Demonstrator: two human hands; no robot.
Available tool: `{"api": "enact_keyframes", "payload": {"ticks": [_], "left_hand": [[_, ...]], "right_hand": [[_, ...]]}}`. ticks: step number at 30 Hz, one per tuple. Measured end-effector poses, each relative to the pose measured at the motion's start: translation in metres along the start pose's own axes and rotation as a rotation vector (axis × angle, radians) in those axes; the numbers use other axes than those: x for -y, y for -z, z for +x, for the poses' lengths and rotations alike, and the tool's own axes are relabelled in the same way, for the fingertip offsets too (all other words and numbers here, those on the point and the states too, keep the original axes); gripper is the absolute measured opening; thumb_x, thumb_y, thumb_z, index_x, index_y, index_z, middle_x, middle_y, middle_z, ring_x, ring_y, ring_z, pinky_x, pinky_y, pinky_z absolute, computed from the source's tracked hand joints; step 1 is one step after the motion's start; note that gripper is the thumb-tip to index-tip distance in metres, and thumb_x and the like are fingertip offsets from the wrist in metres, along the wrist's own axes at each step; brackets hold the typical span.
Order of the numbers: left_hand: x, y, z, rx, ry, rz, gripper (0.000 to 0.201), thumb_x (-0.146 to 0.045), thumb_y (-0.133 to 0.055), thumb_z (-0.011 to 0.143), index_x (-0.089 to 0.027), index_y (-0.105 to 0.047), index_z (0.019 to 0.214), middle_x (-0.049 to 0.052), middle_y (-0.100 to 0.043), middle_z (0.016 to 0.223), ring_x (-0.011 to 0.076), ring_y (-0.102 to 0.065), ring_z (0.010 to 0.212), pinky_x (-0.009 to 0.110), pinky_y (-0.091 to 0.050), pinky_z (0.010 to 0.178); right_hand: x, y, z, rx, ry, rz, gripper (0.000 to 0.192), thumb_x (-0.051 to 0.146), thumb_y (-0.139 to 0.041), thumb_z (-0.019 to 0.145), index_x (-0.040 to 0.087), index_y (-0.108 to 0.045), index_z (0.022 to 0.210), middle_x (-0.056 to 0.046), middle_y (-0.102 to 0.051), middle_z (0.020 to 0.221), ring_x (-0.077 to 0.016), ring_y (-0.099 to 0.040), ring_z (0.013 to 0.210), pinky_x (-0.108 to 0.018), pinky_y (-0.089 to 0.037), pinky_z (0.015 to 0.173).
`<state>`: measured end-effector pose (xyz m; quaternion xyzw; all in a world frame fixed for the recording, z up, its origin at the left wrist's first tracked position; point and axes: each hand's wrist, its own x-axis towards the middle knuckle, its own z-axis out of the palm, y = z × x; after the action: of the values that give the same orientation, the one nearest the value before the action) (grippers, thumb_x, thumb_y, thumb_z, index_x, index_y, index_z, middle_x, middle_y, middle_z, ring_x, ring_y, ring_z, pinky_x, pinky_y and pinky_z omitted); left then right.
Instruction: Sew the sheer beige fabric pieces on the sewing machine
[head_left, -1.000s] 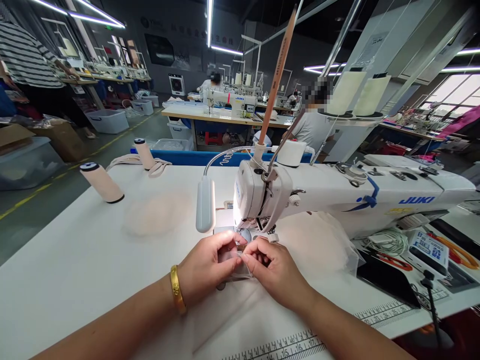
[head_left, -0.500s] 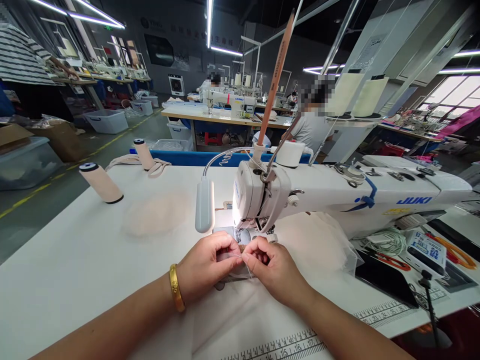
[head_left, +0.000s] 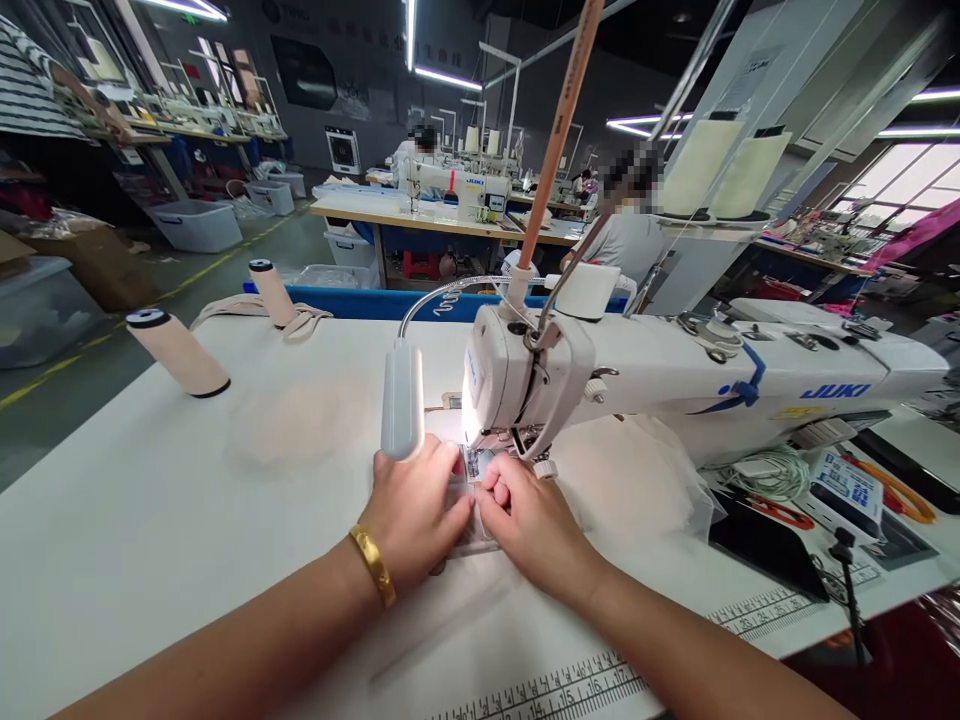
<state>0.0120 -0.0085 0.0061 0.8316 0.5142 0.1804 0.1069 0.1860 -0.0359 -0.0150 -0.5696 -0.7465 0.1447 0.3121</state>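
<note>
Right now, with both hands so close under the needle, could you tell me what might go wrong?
1. The left hand and right hand pinch the sheer fabric right at the presser foot; a fingertip could get stitched.
2. The lamp partly blocks the view.

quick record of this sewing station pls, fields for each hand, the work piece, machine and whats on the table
left hand: gold bracelet on wrist, fingers pressed on sheer fabric
right hand: fingers curled on the same fabric
sheer fabric: flat, at the needle
sewing machine: white, lamp lit
table: white, two thread cones, printed ruler
</note>
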Motion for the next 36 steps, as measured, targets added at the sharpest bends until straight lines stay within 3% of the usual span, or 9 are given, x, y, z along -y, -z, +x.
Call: {"api": "enact_keyframes", "payload": {"ticks": [3,6,8,13,18,25,36], "left_hand": [[0.007,-0.005,-0.005,-0.192,-0.167,0.115,0.009,-0.017,-0.055,0.082,-0.021,-0.062,0.087,0.008,-0.064,0.091,0.0261,-0.056,0.083,0.042,-0.041,0.077],[0.013,-0.01,-0.01,-0.198,-0.426,0.114,0.024,-0.006,-0.046,0.089,-0.019,-0.062,0.076,0.006,-0.066,0.085,0.0212,-0.054,0.076,0.038,-0.042,0.074],[0.014,-0.013,-0.014,-0.161,-0.514,0.065,0.031,-0.003,-0.041,0.093,-0.018,-0.064,0.078,0.006,-0.067,0.084,0.0198,-0.056,0.075,0.036,-0.044,0.073],[0.01,-0.011,-0.019,-0.094,-0.438,-0.016,0.03,-0.015,-0.046,0.101,-0.018,-0.067,0.08,0.007,-0.072,0.09,0.0219,-0.061,0.08,0.041,-0.049,0.077],[0.012,-0.007,-0.018,-0.061,-0.421,-0.015,0.026,-0.017,-0.048,0.1,-0.019,-0.071,0.087,0.009,-0.075,0.101,0.0251,-0.066,0.088,0.045,-0.052,0.082],[0.019,-0.004,-0.011,-0.039,-0.411,-0.041,0.022,-0.014,-0.051,0.097,-0.019,-0.072,0.093,0.01,-0.078,0.108,0.0295,-0.07,0.104,0.049,-0.053,0.095],[0.024,0.002,-0.004,-0.007,-0.435,-0.017,0.02,-0.015,-0.052,0.094,-0.017,-0.072,0.092,0.011,-0.077,0.113,0.0308,-0.07,0.109,0.049,-0.052,0.097]], "right_hand": [[-0.002,0.0,-0.001,0.004,0.005,0.014,0.015,0.011,-0.053,0.089,0.023,-0.05,0.082,0.004,-0.055,0.066,-0.0169,-0.055,0.064,-0.027,-0.037,0.06],[-0.004,0.0,-0.001,-0.002,0.021,0.035,0.015,0.011,-0.054,0.091,0.023,-0.054,0.083,0.002,-0.059,0.072,-0.0173,-0.056,0.067,-0.027,-0.039,0.061],[-0.006,0.001,-0.003,0.011,0.05,0.049,0.015,0.011,-0.054,0.094,0.023,-0.057,0.085,0.001,-0.062,0.078,-0.018,-0.057,0.071,-0.028,-0.041,0.063],[-0.013,0.006,-0.008,0.05,0.209,-0.032,0.022,0.009,-0.051,0.099,0.023,-0.067,0.092,-0.003,-0.066,0.088,-0.018,-0.057,0.072,-0.03,-0.042,0.065],[-0.019,0.008,-0.011,-0.003,0.324,-0.111,0.029,0.005,-0.047,0.099,0.022,-0.07,0.104,-0.005,-0.068,0.093,-0.0176,-0.056,0.067,-0.032,-0.042,0.064],[-0.019,0.005,-0.01,-0.025,0.321,-0.169,0.029,0.009,-0.046,0.101,0.023,-0.07,0.11,-0.006,-0.067,0.093,-0.0189,-0.053,0.065,-0.032,-0.039,0.059],[-0.02,0.003,-0.008,-0.053,0.316,-0.216,0.029,0.009,-0.046,0.1,0.02,-0.071,0.111,-0.011,-0.071,0.101,-0.0206,-0.058,0.069,-0.033,-0.042,0.06]]}}
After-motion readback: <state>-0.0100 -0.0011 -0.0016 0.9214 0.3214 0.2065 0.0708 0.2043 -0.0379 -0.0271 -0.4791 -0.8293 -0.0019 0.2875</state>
